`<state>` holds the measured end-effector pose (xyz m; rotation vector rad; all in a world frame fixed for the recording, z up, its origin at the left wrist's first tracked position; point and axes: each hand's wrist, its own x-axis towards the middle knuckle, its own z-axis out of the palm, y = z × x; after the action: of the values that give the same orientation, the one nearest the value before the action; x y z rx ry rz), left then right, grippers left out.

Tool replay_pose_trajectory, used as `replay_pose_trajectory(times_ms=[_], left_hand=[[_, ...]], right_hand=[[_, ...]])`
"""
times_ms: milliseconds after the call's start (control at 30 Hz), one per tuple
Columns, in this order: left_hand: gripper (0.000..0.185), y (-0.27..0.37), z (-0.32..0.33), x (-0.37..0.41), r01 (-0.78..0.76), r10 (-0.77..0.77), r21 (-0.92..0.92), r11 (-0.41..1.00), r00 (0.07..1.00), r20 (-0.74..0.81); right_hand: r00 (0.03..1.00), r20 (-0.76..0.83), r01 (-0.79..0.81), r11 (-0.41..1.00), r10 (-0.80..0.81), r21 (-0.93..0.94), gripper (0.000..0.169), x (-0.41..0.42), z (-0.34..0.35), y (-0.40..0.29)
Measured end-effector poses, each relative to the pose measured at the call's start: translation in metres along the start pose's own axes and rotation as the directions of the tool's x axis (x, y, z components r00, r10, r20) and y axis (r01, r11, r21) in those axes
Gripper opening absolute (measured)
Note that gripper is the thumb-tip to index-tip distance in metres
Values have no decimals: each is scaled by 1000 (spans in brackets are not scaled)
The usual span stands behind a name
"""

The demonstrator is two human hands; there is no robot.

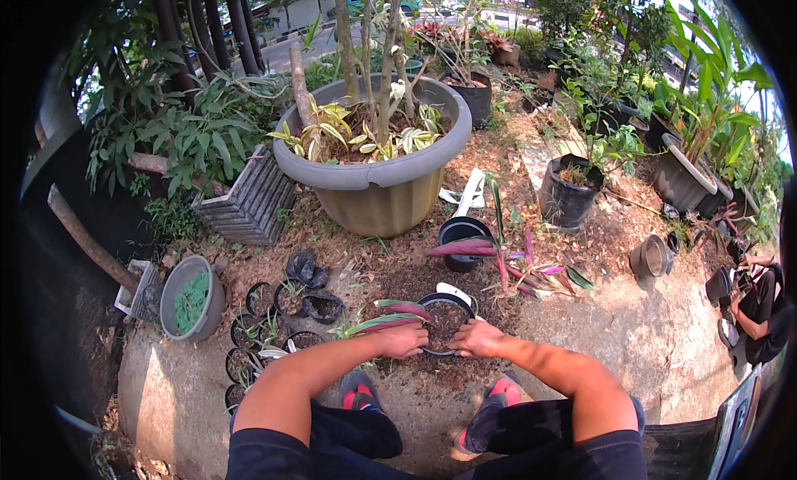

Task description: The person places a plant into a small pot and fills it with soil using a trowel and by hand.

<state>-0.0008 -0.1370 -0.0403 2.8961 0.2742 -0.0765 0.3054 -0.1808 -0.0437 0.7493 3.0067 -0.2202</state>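
Note:
A round black plant pot (446,323) filled with dark soil stands on the ground between my feet. My left hand (403,340) grips its left rim, and my right hand (478,338) grips the rim opposite. Long green leaves with purple undersides (386,324) reach out beside my left hand; where their stem ends is hidden. Just behind the pot lies a white object (454,291), partly covered by the rim. Farther back is another black pot (464,231), with uprooted purple-and-green plants (529,271) lying to its right.
Several small pots (252,330) of seedlings crowd the left, near a grey tub (215,299) holding green material. A huge planter (373,175) stands ahead. At right are a black grow bag (570,194), a brown pot (649,257) and another person's arm (750,321).

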Motion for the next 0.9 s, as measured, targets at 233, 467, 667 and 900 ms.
replay_pose_trajectory(times_ms=[233,467,667,900], left_hand=[[22,1,-8,0,-10,10,11,1000,999,-43],[19,1,6,9,-130,118,-100,987,986,-118],[23,14,-16,5,-93,89,-72,993,994,-57],[28,1,-6,-4,-51,52,-20,998,998,33]], right_hand=[[1000,-2,3,1000,-3,-6,36,2,3,-4],[1000,-26,11,990,-7,141,30,6,16,-10],[999,-54,10,983,0,181,26,13,8,-15],[995,-85,61,977,-44,206,29,22,11,-18]])
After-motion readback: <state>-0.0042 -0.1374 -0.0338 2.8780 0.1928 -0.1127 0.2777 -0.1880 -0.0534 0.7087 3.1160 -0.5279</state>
